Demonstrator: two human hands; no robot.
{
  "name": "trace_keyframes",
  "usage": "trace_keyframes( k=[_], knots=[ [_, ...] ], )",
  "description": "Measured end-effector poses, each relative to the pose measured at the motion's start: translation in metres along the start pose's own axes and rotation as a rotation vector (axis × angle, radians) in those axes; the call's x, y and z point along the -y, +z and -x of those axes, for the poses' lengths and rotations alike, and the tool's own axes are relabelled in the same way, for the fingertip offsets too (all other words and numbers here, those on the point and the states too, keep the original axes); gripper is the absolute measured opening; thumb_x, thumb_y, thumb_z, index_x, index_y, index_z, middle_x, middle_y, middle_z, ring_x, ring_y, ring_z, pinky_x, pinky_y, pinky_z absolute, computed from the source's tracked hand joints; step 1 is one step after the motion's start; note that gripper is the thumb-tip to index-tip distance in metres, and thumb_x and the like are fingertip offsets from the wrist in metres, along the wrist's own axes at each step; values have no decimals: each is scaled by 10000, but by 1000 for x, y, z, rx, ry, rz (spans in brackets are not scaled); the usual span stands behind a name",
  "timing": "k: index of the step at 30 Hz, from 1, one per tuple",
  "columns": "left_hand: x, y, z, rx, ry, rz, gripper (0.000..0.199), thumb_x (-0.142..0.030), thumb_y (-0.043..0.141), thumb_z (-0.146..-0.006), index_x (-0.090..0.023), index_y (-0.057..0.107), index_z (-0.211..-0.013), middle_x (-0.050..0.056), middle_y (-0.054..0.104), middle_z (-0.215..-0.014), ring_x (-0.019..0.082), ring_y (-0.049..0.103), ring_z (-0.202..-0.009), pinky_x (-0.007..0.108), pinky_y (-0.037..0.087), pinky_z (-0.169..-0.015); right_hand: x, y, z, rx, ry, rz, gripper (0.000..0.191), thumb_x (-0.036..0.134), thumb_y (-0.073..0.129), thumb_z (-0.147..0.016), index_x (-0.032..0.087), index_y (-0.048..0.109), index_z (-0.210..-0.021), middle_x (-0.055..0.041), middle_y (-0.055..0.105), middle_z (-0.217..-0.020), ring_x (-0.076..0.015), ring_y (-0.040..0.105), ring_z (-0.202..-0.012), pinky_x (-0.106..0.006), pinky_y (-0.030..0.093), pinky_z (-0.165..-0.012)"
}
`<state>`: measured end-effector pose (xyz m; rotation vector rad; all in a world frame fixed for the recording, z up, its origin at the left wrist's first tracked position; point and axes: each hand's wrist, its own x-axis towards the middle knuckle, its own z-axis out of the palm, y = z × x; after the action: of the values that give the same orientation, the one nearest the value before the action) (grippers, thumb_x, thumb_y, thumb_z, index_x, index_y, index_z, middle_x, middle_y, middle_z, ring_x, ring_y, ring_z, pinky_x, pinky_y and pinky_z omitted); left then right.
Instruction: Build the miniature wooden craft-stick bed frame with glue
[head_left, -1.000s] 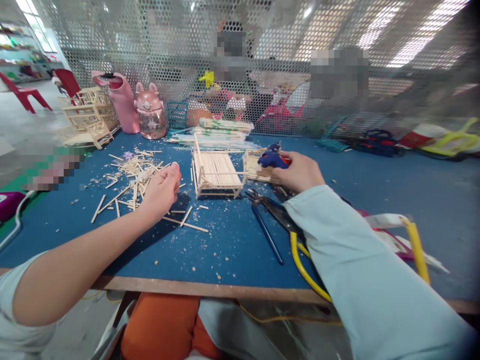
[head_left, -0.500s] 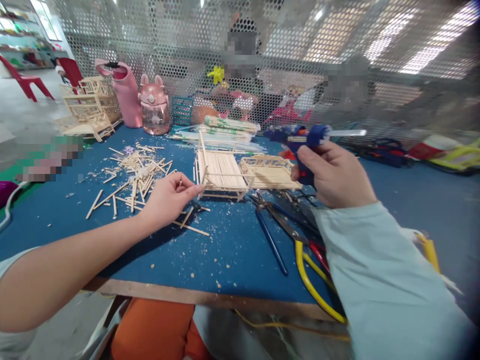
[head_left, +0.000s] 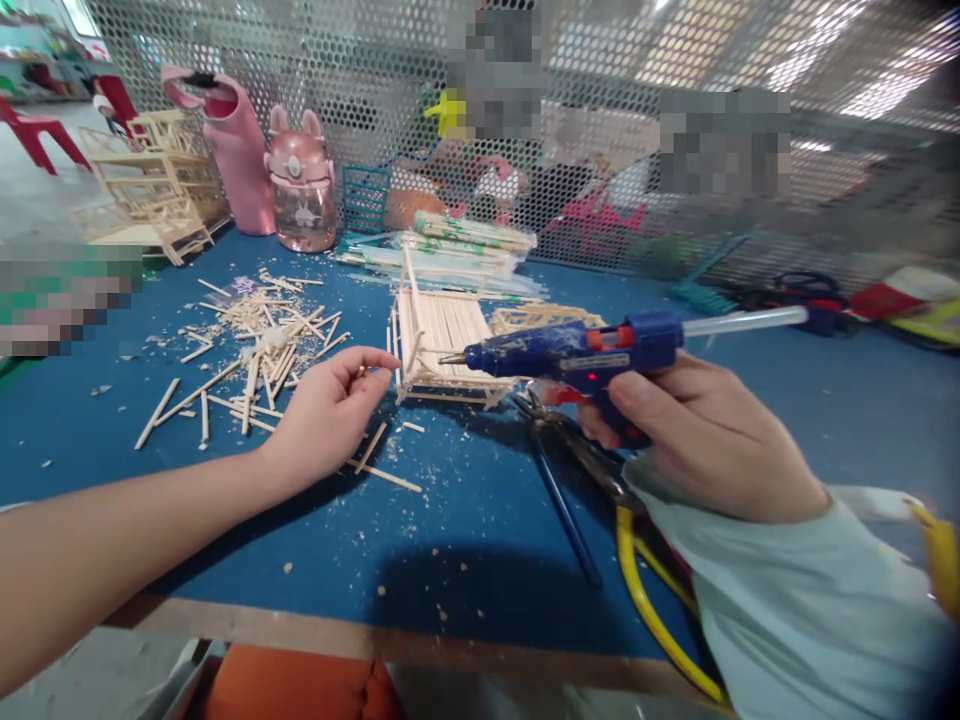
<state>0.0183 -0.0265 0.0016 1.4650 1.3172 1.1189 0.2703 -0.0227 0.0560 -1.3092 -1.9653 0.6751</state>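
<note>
My right hand (head_left: 705, 430) grips a blue hot glue gun (head_left: 536, 350), with its metal nozzle pointing left and a clear glue stick sticking out behind. A small red light glows on its side. The nozzle hovers in front of a small bed-like model made of wooden sticks (head_left: 446, 325); whether it touches cannot be told. My left hand (head_left: 330, 405) is closed, thumb and forefinger together at the model's front left corner post. Behind the glue gun, a second stick model (head_left: 525, 318) is partly hidden.
Pliers with yellow handles (head_left: 637, 580) and a blue-handled tool (head_left: 566, 520) lie at front right. Loose cut sticks (head_left: 262, 350) litter the left. Bagged sticks (head_left: 472, 240), a pink bottle (head_left: 240, 160), a clear cup (head_left: 302, 205) and a larger stick model (head_left: 161, 185) stand behind, before a perforated metal screen (head_left: 360, 60).
The glue gun has come down and toward me, its nozzle now in front of the bed-like model. My left hand stays by the model's corner. The camera view has shifted slightly.
</note>
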Motion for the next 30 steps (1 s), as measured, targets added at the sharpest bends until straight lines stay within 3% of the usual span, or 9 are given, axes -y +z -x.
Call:
trace_keyframes(
  k=[6, 9, 16, 21, 25, 30],
  knots=[
    [2, 0, 1, 31, -2, 46, 173, -253, 511, -826, -147, 588, -940, -75, 325, -523, 61, 238, -436, 196, 188, -398, 2, 5, 2, 46, 149, -54, 609, 761, 477, -683, 190, 505, -471, -3, 446, -411, -99, 404, -359, -247, 288, -344],
    [4, 0, 1, 29, 8, 19, 186, -263, 511, -825, -147, 586, -950, -72, 325, -530, 67, 252, -448, 207, 207, -414, 2, 6, 3, 32, 113, -38, 612, 743, 478, -701, 190, 475, -440, -12, 463, -436, -96, 420, -382, -250, 322, -374],
    [5, -3, -7, 24, 85, -335, 259, -286, 570, -783, -141, 619, -992, -60, 363, -538, 91, 349, -493, 241, 285, -482, -1, 6, 2, 49, 84, 18, 605, 739, 443, -727, 193, 479, -471, -6, 468, -450, -100, 422, -399, -259, 350, -406],
    [1, -1, -12, 109, 80, -503, 221, -356, 599, -764, -150, 665, -812, -51, 401, -483, 86, 336, -459, 248, 239, -452, -1, 8, 2, 24, 56, 58, 605, 742, 435, -730, 191, 492, -487, -4, 473, -452, -103, 428, -401, -265, 352, -414],
    [1, 0, -13, 122, 100, -445, 234, -359, 571, -787, -147, 667, -763, -57, 383, -453, 74, 297, -434, 244, 219, -434, 0, 6, 2, 2, 39, 39, 592, 723, 460, -733, 184, 503, -492, -11, 495, -469, -97, 427, -397, -263, 349, -412],
    [-6, 1, -8, 11, 183, -243, 230, -364, 574, -786, -160, 642, -704, -61, 366, -477, 73, 281, -454, 226, 224, -427, 4, 2, 5, -120, -17, -171, 487, 649, 581, -710, 166, 631, -682, -35, 613, -619, -85, 437, -407, -257, 351, -404]
  ],
)
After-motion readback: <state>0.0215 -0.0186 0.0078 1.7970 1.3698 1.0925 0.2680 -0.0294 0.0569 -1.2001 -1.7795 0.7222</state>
